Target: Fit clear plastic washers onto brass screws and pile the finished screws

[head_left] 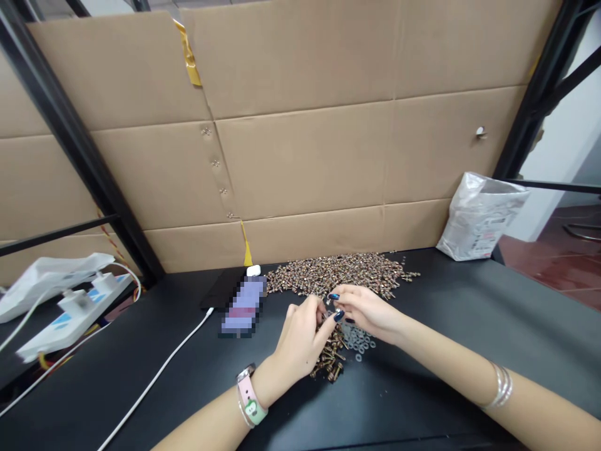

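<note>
My left hand (300,341) and my right hand (370,311) meet over the black tabletop, fingertips nearly touching. Each is closed in a pinch, and a tiny shiny piece shows between them, too small to name. Beneath the left fingers lies a small heap of brass-coloured screws (332,360), partly hidden by that hand. Loose translucent washers (360,340) are spread just right of these screws, below the right hand. Behind both hands stretches a wide pile of small brass-coloured screw-like pieces (347,272).
Left of the pile lies a phone (244,307) with a white earbud case (253,270) by its top edge and a white cable (164,366) nearby. A power strip (75,319) is at far left. A plastic bag (481,216) stands back right, against a cardboard wall (300,163).
</note>
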The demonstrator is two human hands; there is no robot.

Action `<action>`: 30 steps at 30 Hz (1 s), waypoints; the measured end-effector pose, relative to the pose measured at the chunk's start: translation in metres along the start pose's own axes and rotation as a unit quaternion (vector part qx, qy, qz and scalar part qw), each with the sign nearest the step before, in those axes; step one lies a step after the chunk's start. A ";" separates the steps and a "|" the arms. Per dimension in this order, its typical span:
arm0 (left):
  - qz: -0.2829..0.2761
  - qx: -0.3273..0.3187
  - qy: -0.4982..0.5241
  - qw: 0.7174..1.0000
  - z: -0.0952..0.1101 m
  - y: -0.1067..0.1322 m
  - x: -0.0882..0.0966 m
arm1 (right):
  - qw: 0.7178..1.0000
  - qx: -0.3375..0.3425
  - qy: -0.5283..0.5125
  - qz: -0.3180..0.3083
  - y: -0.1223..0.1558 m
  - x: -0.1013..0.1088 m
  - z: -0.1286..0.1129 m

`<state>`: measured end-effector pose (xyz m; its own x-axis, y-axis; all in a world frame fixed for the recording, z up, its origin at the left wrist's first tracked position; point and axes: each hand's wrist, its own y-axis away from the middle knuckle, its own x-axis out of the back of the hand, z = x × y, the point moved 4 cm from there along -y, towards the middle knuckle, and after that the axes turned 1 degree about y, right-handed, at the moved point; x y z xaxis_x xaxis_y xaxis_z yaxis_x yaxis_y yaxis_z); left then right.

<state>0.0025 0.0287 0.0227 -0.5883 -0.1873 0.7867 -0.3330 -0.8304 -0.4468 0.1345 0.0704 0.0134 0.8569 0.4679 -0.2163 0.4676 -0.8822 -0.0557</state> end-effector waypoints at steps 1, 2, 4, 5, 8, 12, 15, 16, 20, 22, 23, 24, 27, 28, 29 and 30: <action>0.000 -0.013 -0.003 1.000 0.001 0.000 0.001 | 0.999 -0.018 -0.045 -0.017 0.004 -0.006 0.000; 0.002 -0.026 -0.007 1.000 0.003 0.001 0.001 | 0.996 -0.031 -0.073 -0.031 0.008 -0.012 0.000; 0.006 -0.053 -0.016 0.998 0.005 0.001 0.002 | 0.994 -0.038 -0.095 -0.047 0.013 -0.018 -0.002; 0.009 -0.063 -0.020 0.998 0.006 0.002 0.003 | 0.994 -0.031 -0.096 -0.044 0.015 -0.018 -0.003; 0.011 -0.083 -0.035 0.996 0.007 0.002 0.004 | 0.998 0.004 -0.060 0.006 0.017 -0.013 -0.004; -0.016 -0.115 -0.060 0.991 0.012 0.002 0.003 | 0.996 0.000 0.079 0.028 0.018 -0.010 0.003; -0.037 -0.131 -0.064 0.989 0.016 0.002 0.001 | 0.996 -0.006 0.092 -0.014 0.020 -0.014 0.007; -0.040 -0.133 -0.063 0.988 0.017 0.003 0.000 | 0.996 -0.010 0.078 -0.030 0.021 -0.016 0.007; -0.028 -0.117 -0.056 0.991 0.018 0.003 -0.001 | 0.998 -0.025 0.039 -0.052 0.024 -0.019 0.007; -0.017 -0.101 -0.047 0.994 0.017 0.003 -0.001 | 0.998 -0.023 0.042 -0.047 0.024 -0.018 0.008; -0.012 -0.094 -0.040 0.995 0.017 0.003 -0.001 | 0.998 -0.020 0.050 -0.045 0.024 -0.018 0.009; -0.008 -0.088 -0.031 0.996 0.016 0.003 -0.001 | 0.997 -0.015 0.063 -0.042 0.024 -0.018 0.010; 0.001 -0.066 -0.011 0.998 0.014 0.002 -0.001 | 0.990 0.017 0.137 -0.027 0.023 -0.014 0.006; 0.003 -0.057 -0.015 0.998 0.013 0.001 -0.001 | 0.983 0.037 0.177 -0.017 0.023 -0.011 0.002; 0.005 -0.046 -0.025 0.999 0.012 0.001 -0.001 | 0.972 0.060 0.225 -0.006 0.023 -0.008 -0.003; 0.005 -0.036 -0.041 0.999 0.011 0.000 -0.001 | 0.956 0.082 0.281 0.003 0.022 -0.003 -0.008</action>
<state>0.0108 0.0234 0.0265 -0.5311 -0.2398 0.8127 -0.3808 -0.7893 -0.4817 0.1438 0.0495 0.0208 0.8626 0.3768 0.3376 0.4611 -0.8601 -0.2182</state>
